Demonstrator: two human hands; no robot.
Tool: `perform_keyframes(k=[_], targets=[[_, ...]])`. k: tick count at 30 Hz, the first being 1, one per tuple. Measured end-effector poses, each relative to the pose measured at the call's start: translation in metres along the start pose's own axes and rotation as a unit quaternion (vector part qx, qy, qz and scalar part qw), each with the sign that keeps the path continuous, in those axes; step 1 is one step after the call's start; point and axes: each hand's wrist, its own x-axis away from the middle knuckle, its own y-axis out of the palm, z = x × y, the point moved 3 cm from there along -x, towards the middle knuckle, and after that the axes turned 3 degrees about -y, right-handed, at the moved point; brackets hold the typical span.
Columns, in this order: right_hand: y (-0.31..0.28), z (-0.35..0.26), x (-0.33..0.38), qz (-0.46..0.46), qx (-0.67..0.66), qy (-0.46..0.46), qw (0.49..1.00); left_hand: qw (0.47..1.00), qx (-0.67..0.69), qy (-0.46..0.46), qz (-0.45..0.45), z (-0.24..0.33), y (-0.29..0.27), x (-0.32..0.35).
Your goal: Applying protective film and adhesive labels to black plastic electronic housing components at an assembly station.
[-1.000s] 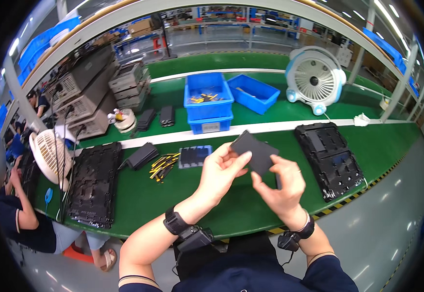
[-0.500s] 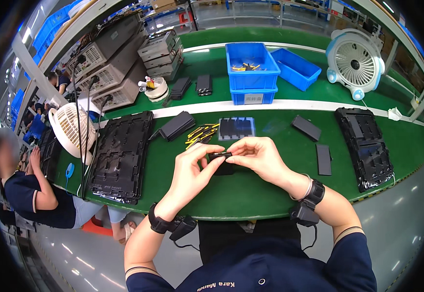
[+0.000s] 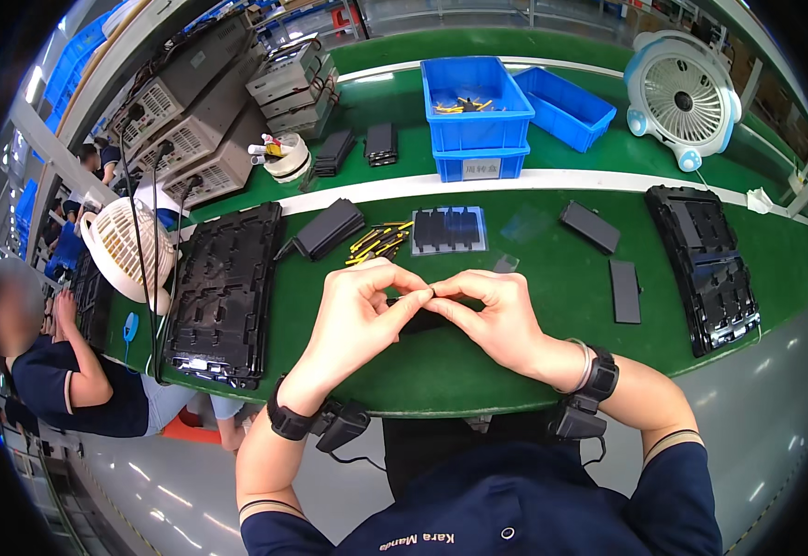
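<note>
My left hand (image 3: pixel 359 304) and my right hand (image 3: pixel 492 310) meet over the near middle of the green table. Their thumbs and index fingers are pinched together, tip to tip. Between them is a small black piece (image 3: pixel 419 322), mostly hidden by the fingers, so its kind cannot be made out. Just beyond my left hand lies a pile of yellow-and-black strips (image 3: pixel 379 243). Beside it is a clear bluish sheet (image 3: pixel 448 230) carrying several black strips. A small clear film scrap (image 3: pixel 506 264) lies past my right fingers.
Black slabs (image 3: pixel 330 227) are stacked at left, with single slabs (image 3: pixel 624 291) at right. Black moulded trays (image 3: pixel 223 287) flank both sides. Blue bins (image 3: pixel 480 134) and a white-blue fan (image 3: pixel 684 102) stand behind. A beige fan (image 3: pixel 130 250) and a seated person (image 3: pixel 79 371) are at left.
The fingertips have closed in over the black piece, which now shows less. The view has shifted slightly, and the film scrap beyond my right hand has come into sight.
</note>
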Motion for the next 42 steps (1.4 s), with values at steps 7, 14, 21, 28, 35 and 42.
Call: perform_keyframes(k=[7, 14, 21, 28, 35, 42], targets=[[-0.005, 0.021, -0.007, -0.012, -0.121, 0.123, 0.985, 0.957, 0.262, -0.116, 0.039, -0.031, 0.002, 0.002], [-0.009, 0.023, -0.009, -0.038, -0.212, 0.189, 0.958, 0.969, 0.215, -0.12, 0.031, -0.043, 0.002, -0.004], [-0.013, 0.031, -0.005, 0.0, -0.126, 0.154, 0.98, 0.958, 0.235, -0.155, 0.058, -0.041, 0.016, 0.003], [-0.008, 0.027, -0.001, 0.0, -0.13, 0.171, 0.977, 0.921, 0.369, -0.102, 0.078, -0.048, 0.038, 0.01], [-0.025, 0.01, -0.024, -0.126, -0.038, 0.126, 0.983, 0.931, 0.343, -0.08, 0.099, -0.045, 0.04, 0.013], [-0.037, -0.004, -0.048, -0.281, 0.005, 0.103, 0.954, 0.959, 0.273, -0.049, 0.056, -0.037, 0.04, 0.02]])
